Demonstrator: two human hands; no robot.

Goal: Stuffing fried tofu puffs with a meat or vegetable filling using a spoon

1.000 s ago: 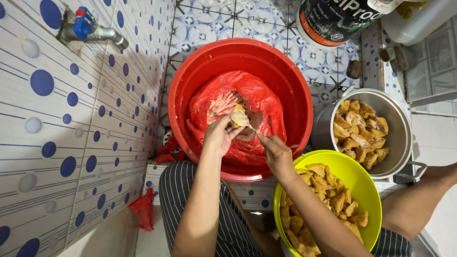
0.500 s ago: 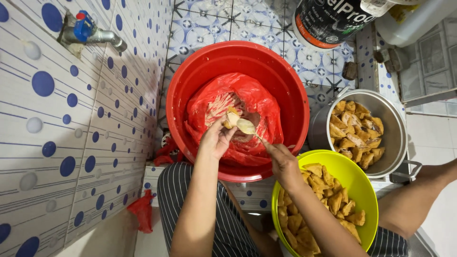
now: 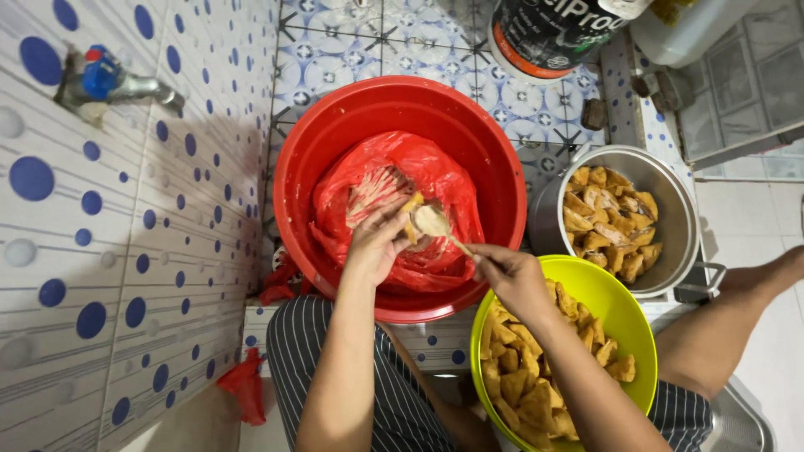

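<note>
My left hand (image 3: 377,243) holds a golden piece of fried tofu (image 3: 412,211) over the red basin (image 3: 335,134). My right hand (image 3: 507,276) grips a spoon (image 3: 435,224) whose bowl, loaded with pale paste, touches the tofu piece. The basin is lined with a red plastic bag (image 3: 444,180) that holds a pale filling mix (image 3: 377,188). A yellow-green bowl (image 3: 624,305) of fried tofu pieces rests on my lap under my right forearm. A metal pot (image 3: 670,188) with more tofu pieces stands to the right of the basin.
A dotted tiled wall with a metal tap (image 3: 117,84) rises on the left. A dark bucket (image 3: 553,33) and a white jug (image 3: 695,29) stand behind the basin. A red plastic scrap (image 3: 243,385) lies by my striped trouser leg.
My right hand has brought the spoon up from the bag to the tofu piece. My left hand has turned the piece slightly toward the spoon.
</note>
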